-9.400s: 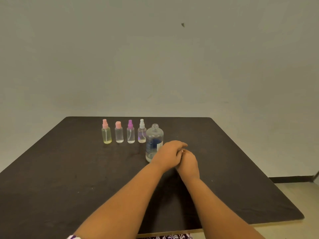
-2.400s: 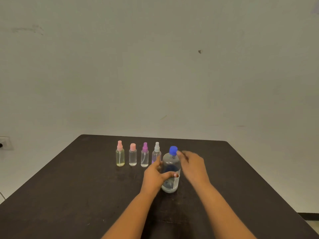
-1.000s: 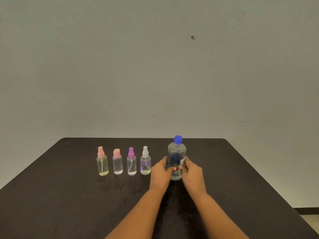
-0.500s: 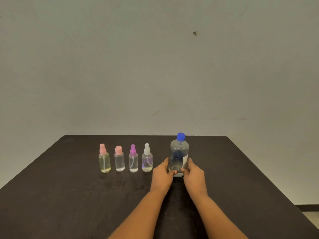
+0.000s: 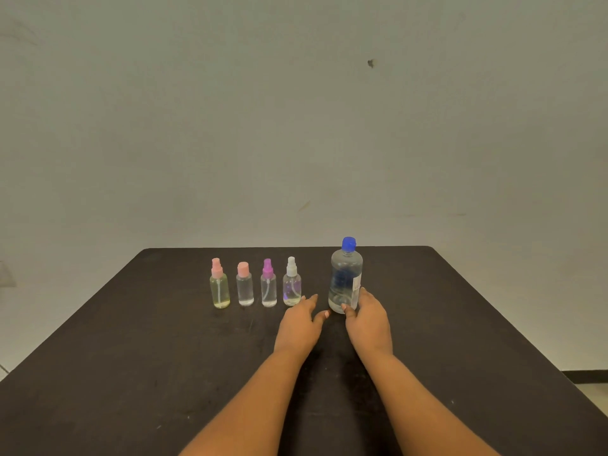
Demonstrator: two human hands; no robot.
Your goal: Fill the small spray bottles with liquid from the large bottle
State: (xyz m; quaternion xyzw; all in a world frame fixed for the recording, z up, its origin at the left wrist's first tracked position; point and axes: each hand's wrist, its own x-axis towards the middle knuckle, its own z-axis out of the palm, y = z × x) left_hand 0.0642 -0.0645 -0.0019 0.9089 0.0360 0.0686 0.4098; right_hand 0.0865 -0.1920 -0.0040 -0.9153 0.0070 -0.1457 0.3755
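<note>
Plain grey-green wall (image 5: 296,126) behind, and a dark counter (image 5: 131,373) taking up the bottom half. Four small spray bottles stand upright in a row toward the back: one with yellowish liquid and a pink sprayer (image 5: 219,284), a clear one with a pink cap (image 5: 244,284), one with a purple sprayer (image 5: 268,283), and one with a white sprayer (image 5: 291,282). Just right of them is the large bottle (image 5: 345,278), upright, blue cap on, clear liquid inside. The right hand (image 5: 368,319) has thumb and fingers against its lower part, loosely grasping it. The left hand (image 5: 301,320) is open and holding nothing, fingers spread between the white-sprayer bottle and the big one.
</note>
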